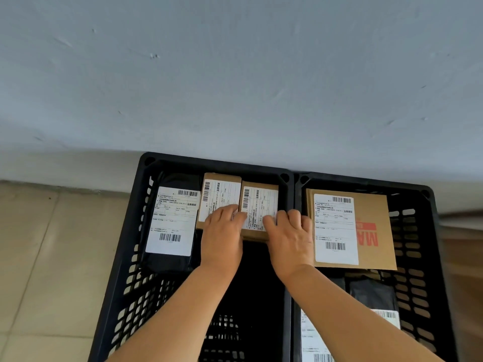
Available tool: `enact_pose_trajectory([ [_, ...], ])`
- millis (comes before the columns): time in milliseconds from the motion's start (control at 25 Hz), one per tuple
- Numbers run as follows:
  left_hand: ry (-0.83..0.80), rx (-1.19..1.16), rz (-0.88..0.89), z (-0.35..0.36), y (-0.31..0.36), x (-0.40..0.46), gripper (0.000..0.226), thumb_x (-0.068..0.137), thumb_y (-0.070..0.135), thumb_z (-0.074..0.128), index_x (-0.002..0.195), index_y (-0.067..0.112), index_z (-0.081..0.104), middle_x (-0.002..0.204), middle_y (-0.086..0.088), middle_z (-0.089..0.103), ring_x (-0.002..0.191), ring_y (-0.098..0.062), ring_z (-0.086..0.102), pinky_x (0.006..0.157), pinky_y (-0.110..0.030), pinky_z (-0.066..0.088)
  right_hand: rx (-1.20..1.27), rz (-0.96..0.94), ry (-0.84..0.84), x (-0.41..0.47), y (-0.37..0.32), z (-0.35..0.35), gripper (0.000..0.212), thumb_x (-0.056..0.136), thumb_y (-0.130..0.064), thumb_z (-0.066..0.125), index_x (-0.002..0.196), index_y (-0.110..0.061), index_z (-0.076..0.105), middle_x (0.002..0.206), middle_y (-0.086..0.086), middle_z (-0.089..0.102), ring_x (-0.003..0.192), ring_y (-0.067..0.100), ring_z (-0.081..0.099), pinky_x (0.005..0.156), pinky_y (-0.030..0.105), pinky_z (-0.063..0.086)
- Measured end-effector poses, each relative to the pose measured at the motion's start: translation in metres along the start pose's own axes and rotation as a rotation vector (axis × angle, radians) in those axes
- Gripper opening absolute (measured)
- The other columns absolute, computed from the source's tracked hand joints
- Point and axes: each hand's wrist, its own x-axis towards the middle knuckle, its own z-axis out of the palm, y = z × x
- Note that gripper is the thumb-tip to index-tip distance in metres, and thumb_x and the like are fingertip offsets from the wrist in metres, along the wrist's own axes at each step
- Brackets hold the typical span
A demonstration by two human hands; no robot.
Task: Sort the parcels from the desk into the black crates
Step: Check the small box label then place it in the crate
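Two crates [136, 231], perhaps six parcels [172, 220], two hands [222, 236].

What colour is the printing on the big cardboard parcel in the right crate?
Red, on the brown cardboard parcel beside its white label; the head view shows it.

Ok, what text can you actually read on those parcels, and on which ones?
"MA": big red print, cut off, on the flat cardboard parcel in the right crate.
"业务类型": on that parcel's white label.
Other labels' print and barcodes: too small to read.
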Motion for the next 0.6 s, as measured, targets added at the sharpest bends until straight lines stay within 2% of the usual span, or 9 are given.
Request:
enact_pose_trajectory([
  [80,-0.016,0.031,0.012,0.0,0.0,-0.001,0.051,0.075,0.002,0.071,0.122,0.02,0.06,0.135,-0.001,0.052,0.126,-0.022,0.044,0.104,-0.035,0.034,-0.022,-0.001,-0.042,0.001,-0.001,-0.001,0.053,0.04,-0.007,0.078,0.088,-0.017,0.059,0.083,0.006,0.055,0.082,0.029,0.045,0.07,0.037,0.037],
  [240,-0.161,0.042,0.048,-0.01,-0.001,-0.002,0.058,0.084,0.004,0.06,0.138,0.022,0.046,0.15,-0.002,0.033,0.138,-0.021,0.027,0.111,-0.034,0.027,-0.019,-0.038,-0.216,-0.002,0.001,-0.008,0.06,0.073,-0.011,0.061,0.128,-0.019,0.039,0.12,0.008,0.043,0.109,0.031,0.03,0.089,0.041,0.025],
  [320,-0.273,0.065,0.079,-0.022,0.0,-0.004,0.063,0.087,0.006,0.056,0.145,0.022,0.035,0.157,-0.004,0.019,0.144,-0.022,0.014,0.114,-0.036,0.022,-0.025,-0.027,-0.256,-0.009,0.004,-0.021,0.071,0.079,-0.014,0.06,0.142,-0.019,0.028,0.135,0.009,0.035,0.123,0.033,0.026,0.099,0.042,0.024],
  [400,-0.374,0.052,0.068,-0.04,0.004,-0.006,0.065,0.09,0.009,0.053,0.148,0.023,0.027,0.16,-0.005,0.008,0.146,-0.023,0.006,0.115,-0.038,0.02,0.006,-0.01,-0.267,-0.02,0.008,-0.042,0.077,0.081,-0.017,0.062,0.147,-0.021,0.022,0.147,0.008,0.027,0.135,0.032,0.02,0.107,0.041,0.021],
  [600,-0.328,-0.03,0.056,-0.095,0.034,-0.024,0.052,0.095,0.017,0.046,0.146,0.025,0.035,0.155,-0.004,0.026,0.139,-0.022,0.024,0.107,-0.037,0.032,0.101,0.113,-0.196,-0.055,0.029,-0.102,0.063,0.088,-0.021,0.055,0.146,-0.021,0.029,0.147,0.005,0.034,0.138,0.028,0.022,0.109,0.04,0.022],
])
